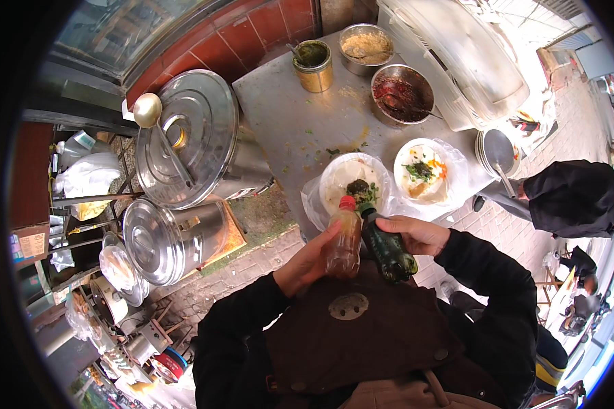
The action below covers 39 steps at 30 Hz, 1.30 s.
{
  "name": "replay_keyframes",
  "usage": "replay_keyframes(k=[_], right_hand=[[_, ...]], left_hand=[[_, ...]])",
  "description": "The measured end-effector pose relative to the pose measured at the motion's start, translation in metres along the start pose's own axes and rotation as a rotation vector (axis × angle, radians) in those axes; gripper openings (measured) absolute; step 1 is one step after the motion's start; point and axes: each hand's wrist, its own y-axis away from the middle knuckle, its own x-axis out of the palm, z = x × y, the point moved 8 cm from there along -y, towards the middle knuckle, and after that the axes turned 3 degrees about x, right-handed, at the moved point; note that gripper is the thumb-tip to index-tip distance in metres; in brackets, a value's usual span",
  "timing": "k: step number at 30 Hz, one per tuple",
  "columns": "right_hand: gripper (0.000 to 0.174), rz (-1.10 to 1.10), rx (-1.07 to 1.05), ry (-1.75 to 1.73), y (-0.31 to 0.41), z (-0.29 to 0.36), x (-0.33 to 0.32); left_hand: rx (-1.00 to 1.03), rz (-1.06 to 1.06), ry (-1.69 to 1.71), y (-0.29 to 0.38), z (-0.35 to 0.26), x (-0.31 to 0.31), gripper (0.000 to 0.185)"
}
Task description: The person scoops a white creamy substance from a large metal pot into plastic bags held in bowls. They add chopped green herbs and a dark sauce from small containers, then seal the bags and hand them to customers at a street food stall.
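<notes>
My left hand [307,260] is closed around a clear plastic bottle [344,250] of brownish liquid with a red cap. A dark green plastic bottle [387,250] is gripped in my right hand [417,234], close beside the first. Both bottles tilt with their caps toward a bag-lined bowl [332,179] holding a dark green paste and chopped herbs. To its right stands another bag-lined bowl [407,153] with herbs, an orange-red sauce and a brown sauce. Farther back on the metal table [286,120] are a jar of green paste [314,76], a bowl of chili sauce [401,94] and a bowl of pale minced food [367,47].
Large lidded steel pots [204,133] stand at the left, a ladle [171,153] lying on one lid. A plastic bin [460,66] sits at the table's back right, near stacked plates [497,148]. A person in black [575,199] is at the right.
</notes>
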Motion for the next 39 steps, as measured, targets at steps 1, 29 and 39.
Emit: replay_keyframes(k=[1, 29, 39], right_hand=[[0.055, 0.000, -0.002, 0.023, -0.002, -0.007, -0.004], [0.063, -0.208, -0.514, 0.191, 0.097, 0.054, -0.053], [0.064, -0.681, -1.382, 1.351, -0.085, 0.229, 0.097]], left_hand=[[0.011, -0.001, 0.002, -0.002, 0.005, -0.001, 0.055], [0.175, 0.250, -0.461, -0.064, -0.055, 0.098, 0.053], [1.093, -0.421, -1.215, -0.039, -0.349, -0.059, 0.057]])
